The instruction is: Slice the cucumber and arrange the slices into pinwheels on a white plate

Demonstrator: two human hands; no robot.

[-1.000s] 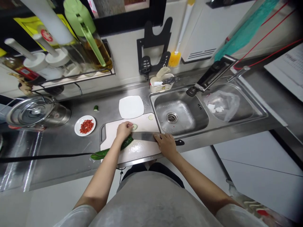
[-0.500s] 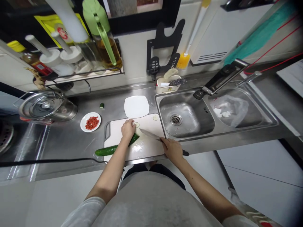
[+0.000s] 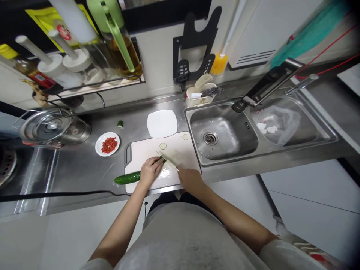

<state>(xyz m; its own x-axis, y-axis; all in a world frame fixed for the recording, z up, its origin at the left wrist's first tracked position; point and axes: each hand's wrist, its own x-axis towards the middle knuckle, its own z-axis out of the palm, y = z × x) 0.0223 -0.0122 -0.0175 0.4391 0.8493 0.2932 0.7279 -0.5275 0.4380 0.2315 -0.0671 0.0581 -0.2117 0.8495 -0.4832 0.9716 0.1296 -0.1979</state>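
Observation:
A long green cucumber (image 3: 128,178) lies slantwise on the pale cutting board (image 3: 143,147), its left end past the board's edge. My left hand (image 3: 150,171) is closed over its right part, fingers near the cut end. In my right hand (image 3: 191,180) is a kitchen knife (image 3: 170,160), its blade pointing up and left against or very near the cut end; I cannot tell whether it has entered. One round cucumber slice (image 3: 162,146) rests above the blade, and another slice (image 3: 185,137) sits by the board's upper right corner.
Behind the board lies a white square plate (image 3: 162,124). To the left are a small dish (image 3: 99,149) of chopped red bits, a cucumber end (image 3: 120,123) and a lidded steel pot (image 3: 80,129). A double sink (image 3: 225,127) with a black faucet (image 3: 254,92) is on the right.
My left hand has moved from the slice down onto the cucumber. My right hand has brought the knife left, to the cucumber's cut end. The view has shifted slightly.

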